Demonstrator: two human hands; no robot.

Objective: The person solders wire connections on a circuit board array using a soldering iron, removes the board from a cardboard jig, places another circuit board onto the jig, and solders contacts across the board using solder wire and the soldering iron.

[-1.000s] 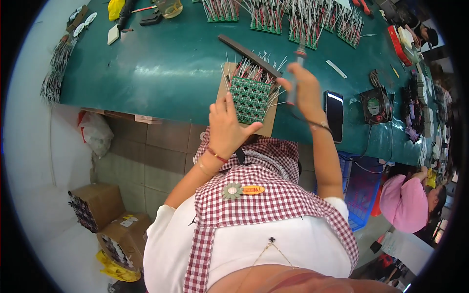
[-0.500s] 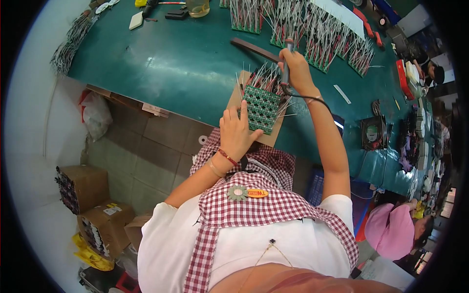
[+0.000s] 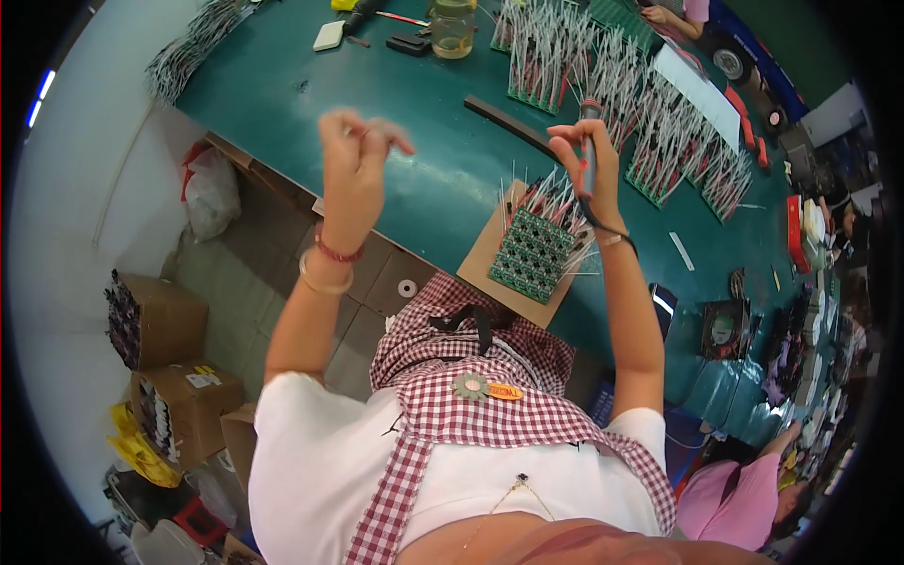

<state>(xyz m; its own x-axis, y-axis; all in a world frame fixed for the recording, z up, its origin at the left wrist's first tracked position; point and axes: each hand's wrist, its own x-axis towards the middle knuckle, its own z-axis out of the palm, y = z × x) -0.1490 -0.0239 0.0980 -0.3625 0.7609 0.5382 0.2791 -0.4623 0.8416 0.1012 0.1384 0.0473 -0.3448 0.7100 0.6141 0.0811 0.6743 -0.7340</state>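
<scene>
In my right hand [image 3: 605, 174] is a soldering iron [image 3: 589, 155] with a grey handle, its black cable trailing over my wrist. This hand is above the table, just right of a green circuit board panel [image 3: 530, 256]. White, red and black wires stick out from under the panel's far edge. Beneath the panel lies a brown cardboard sheet [image 3: 485, 252] that overhangs the table's near edge. My left hand [image 3: 354, 169] is raised in the air to the left, apart from the board. Its fingers look bent but are smeared by motion, and nothing shows in them.
Several wired circuit boards [image 3: 650, 127] stand at the far right of the green table [image 3: 254, 104]. A dark bar [image 3: 508, 124] lies beyond the panel. At the back stands a glass jar [image 3: 453, 33]. A fan-like device [image 3: 723, 330] sits at right. Other people work nearby.
My left hand has come off the panel and risen to the left. The right hand still grips the soldering iron. The view has shifted, and another person's hand now shows at the back.
</scene>
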